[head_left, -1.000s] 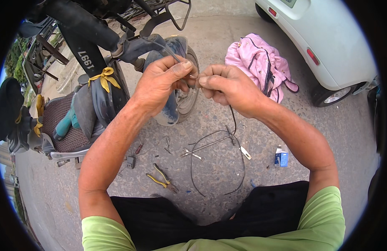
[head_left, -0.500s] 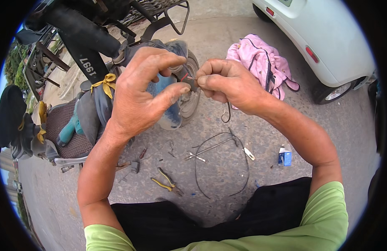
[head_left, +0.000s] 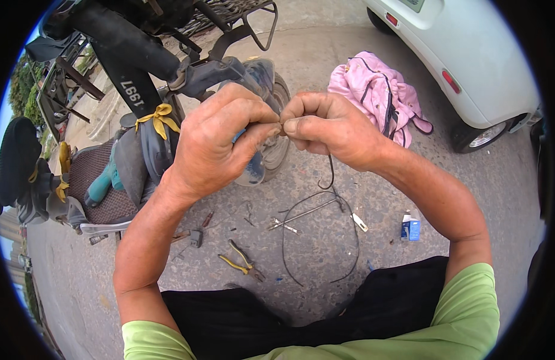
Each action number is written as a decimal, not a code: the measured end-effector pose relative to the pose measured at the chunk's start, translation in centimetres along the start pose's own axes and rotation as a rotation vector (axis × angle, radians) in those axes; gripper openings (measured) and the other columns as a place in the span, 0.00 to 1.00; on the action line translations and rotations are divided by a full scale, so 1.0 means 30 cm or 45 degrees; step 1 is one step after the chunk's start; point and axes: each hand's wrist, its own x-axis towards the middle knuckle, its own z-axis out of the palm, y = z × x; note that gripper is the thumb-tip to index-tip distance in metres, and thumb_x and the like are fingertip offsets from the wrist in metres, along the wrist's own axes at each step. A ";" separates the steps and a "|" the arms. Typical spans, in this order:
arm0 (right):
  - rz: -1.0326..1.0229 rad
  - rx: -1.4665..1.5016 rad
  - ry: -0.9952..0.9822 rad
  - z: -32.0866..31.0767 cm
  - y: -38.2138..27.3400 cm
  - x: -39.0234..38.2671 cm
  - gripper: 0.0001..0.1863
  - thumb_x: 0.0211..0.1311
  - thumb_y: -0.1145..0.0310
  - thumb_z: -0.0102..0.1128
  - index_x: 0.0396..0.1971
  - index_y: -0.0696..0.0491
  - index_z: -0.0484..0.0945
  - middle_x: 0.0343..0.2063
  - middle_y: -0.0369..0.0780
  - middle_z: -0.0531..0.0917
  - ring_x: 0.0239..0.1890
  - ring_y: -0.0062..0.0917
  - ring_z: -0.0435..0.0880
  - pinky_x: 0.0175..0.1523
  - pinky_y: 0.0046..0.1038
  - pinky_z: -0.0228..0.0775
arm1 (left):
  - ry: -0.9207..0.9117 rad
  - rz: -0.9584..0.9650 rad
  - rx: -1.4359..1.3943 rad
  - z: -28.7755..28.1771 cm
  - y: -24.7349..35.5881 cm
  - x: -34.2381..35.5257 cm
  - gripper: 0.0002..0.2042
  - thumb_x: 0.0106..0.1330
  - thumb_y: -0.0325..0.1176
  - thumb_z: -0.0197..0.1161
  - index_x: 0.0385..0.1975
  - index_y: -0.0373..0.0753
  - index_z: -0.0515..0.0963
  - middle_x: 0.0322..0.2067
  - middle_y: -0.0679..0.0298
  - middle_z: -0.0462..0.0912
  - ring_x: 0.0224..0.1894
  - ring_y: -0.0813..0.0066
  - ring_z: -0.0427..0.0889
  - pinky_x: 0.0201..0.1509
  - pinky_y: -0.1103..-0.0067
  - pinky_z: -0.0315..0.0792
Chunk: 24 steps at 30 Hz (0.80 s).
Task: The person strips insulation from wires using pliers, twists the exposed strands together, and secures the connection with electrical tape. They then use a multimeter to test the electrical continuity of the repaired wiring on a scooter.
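Note:
My hands meet at chest height, fingertips touching. With thumb and forefinger my left hand [head_left: 220, 141] pinches at the tip of the wire, whose end is hidden by the fingers. My right hand [head_left: 331, 126] is closed on the same thin black wire [head_left: 332, 172]; its tail hangs below and curls into a small hook. Beneath lie a longer black cable [head_left: 284, 251] bent in a loop, a metal rod tool [head_left: 307, 214] across it and a white-handled blade-like piece [head_left: 359, 222]. Yellow-handled pliers [head_left: 242, 262] rest nearer me.
A blue and white small box [head_left: 410, 228] stands at right. Pink cloth [head_left: 379, 96] is heaped beyond my right hand, beside a white car [head_left: 469, 66]. At left is a vehicle with a woven seat [head_left: 97, 174], a teal-handled tool [head_left: 104, 182] and yellow cloth ties [head_left: 159, 125].
My left thumb and forefinger, spread apart before, have closed together at the wire's tip against my right fingers. The red strand and bare end seen earlier are now covered.

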 end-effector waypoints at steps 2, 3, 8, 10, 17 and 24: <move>0.015 -0.026 0.003 0.002 0.004 -0.002 0.10 0.62 0.65 0.61 0.35 0.57 0.81 0.24 0.32 0.78 0.26 0.13 0.73 0.30 0.18 0.62 | -0.040 -0.011 0.009 0.000 0.003 0.000 0.07 0.55 0.20 0.69 0.31 0.34 0.78 0.28 0.59 0.78 0.28 0.64 0.79 0.32 0.73 0.73; 0.024 -0.043 0.010 0.004 0.005 -0.002 0.10 0.62 0.65 0.61 0.35 0.57 0.81 0.24 0.32 0.78 0.26 0.13 0.72 0.29 0.18 0.62 | -0.039 -0.046 0.005 0.002 0.005 -0.002 0.06 0.56 0.20 0.68 0.31 0.34 0.78 0.28 0.58 0.78 0.28 0.63 0.79 0.32 0.72 0.72; 0.062 -0.074 0.047 0.009 0.008 -0.018 0.11 0.62 0.65 0.61 0.35 0.59 0.81 0.23 0.31 0.77 0.24 0.12 0.70 0.29 0.19 0.61 | -0.071 -0.203 0.010 0.030 0.018 -0.020 0.05 0.61 0.24 0.64 0.29 0.32 0.74 0.25 0.55 0.76 0.26 0.60 0.76 0.30 0.70 0.70; 0.081 -0.101 0.067 0.010 0.010 -0.030 0.12 0.61 0.66 0.61 0.35 0.60 0.80 0.22 0.31 0.76 0.25 0.12 0.70 0.29 0.19 0.61 | -0.084 -0.273 -0.009 0.041 0.026 -0.024 0.05 0.62 0.25 0.63 0.28 0.32 0.74 0.24 0.55 0.76 0.26 0.60 0.77 0.30 0.70 0.70; 0.056 -0.086 0.137 -0.007 0.029 -0.066 0.12 0.61 0.66 0.61 0.36 0.60 0.80 0.24 0.32 0.77 0.27 0.13 0.72 0.32 0.20 0.64 | -0.051 -0.475 -0.121 0.108 0.050 -0.043 0.10 0.67 0.30 0.60 0.25 0.32 0.75 0.20 0.55 0.75 0.22 0.61 0.75 0.28 0.70 0.69; -0.031 -0.120 0.248 -0.020 0.017 -0.053 0.12 0.63 0.66 0.61 0.37 0.60 0.81 0.26 0.33 0.79 0.29 0.14 0.74 0.34 0.20 0.66 | 0.005 -0.623 -0.464 0.049 0.026 -0.028 0.14 0.74 0.37 0.57 0.27 0.34 0.77 0.23 0.68 0.77 0.23 0.86 0.72 0.27 0.86 0.67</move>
